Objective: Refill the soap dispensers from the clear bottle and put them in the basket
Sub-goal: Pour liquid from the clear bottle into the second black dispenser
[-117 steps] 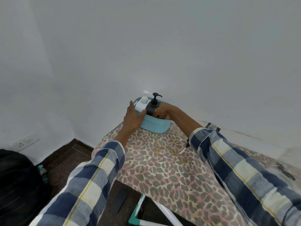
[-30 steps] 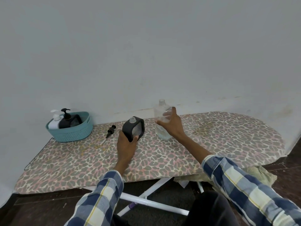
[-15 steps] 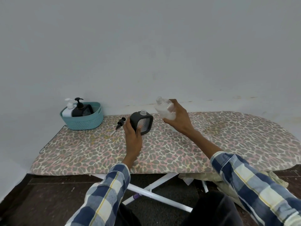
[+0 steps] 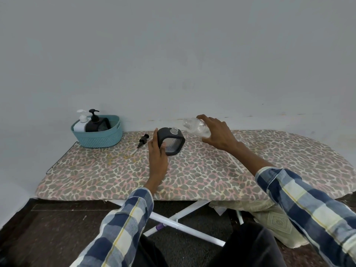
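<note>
Fingers (image 4: 211, 123) of right hand (image 4: 218, 134) wrapped over clear bottle (image 4: 196, 127), clamped on its body; bottle tilted, open neck pointing left and slightly down, just above and right of open black dispenser. Liquid level in bottle not discernible. Fingers (image 4: 155, 134) of left hand (image 4: 158, 151) closed around left side of open black dispenser (image 4: 170, 141), thumb on its front face; dispenser upright on ironing board (image 4: 269, 160), clear round mouth at top uncovered. Bottle neck near dispenser mouth, not touching it.

Left of open black dispenser: loose black pump head (image 4: 143, 140) lying flat on board, tube end pointing toward viewer, apart from left hand. Further left of dispenser, at board's end: teal basket (image 4: 100, 138) standing on board against wall (image 4: 173, 54). Inside basket: white dispenser (image 4: 81, 124) at left and second black dispenser (image 4: 94, 124) beside it, both upright with pumps fitted; dark object behind them, not identifiable.

Below dispenser, toward viewer: plaid sleeves (image 4: 125, 228) on both forearms, white board legs (image 4: 183, 226) crossing over dark floor (image 4: 48, 228). Right of legs, under board: pale patterned cloth (image 4: 269, 220) on floor.
</note>
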The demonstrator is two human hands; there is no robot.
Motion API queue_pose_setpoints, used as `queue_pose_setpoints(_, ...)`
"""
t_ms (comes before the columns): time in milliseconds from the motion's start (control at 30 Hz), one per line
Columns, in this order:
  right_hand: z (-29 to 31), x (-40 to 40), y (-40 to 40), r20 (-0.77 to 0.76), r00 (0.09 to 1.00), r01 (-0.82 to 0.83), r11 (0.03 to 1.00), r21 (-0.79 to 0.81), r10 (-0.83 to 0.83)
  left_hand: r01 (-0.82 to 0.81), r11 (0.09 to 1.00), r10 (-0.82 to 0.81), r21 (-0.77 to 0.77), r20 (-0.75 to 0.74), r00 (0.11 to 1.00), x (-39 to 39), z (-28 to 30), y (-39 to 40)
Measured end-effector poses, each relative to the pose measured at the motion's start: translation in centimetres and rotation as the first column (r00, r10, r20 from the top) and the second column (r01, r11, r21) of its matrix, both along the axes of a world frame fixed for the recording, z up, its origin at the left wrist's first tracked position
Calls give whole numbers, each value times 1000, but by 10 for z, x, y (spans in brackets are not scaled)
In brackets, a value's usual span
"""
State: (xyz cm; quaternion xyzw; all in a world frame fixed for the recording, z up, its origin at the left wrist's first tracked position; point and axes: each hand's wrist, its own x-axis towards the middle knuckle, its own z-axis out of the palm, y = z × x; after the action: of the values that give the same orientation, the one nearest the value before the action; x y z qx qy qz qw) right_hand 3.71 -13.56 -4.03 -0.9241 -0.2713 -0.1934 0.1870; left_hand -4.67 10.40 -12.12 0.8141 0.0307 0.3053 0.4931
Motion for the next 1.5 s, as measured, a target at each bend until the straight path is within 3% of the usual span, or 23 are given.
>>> queue_pose_setpoints(333, -2, -1, 4, -50, 998, -27, 999, -47, 25, 58, 998, -58, -17, -10, 998, -7, 5, -6)
queue_pose_setpoints(1500, 5, 3, 5, -7, 1000, 5, 977, -212, -6, 32, 999, -32, 16, -21, 999, -1, 0, -2)
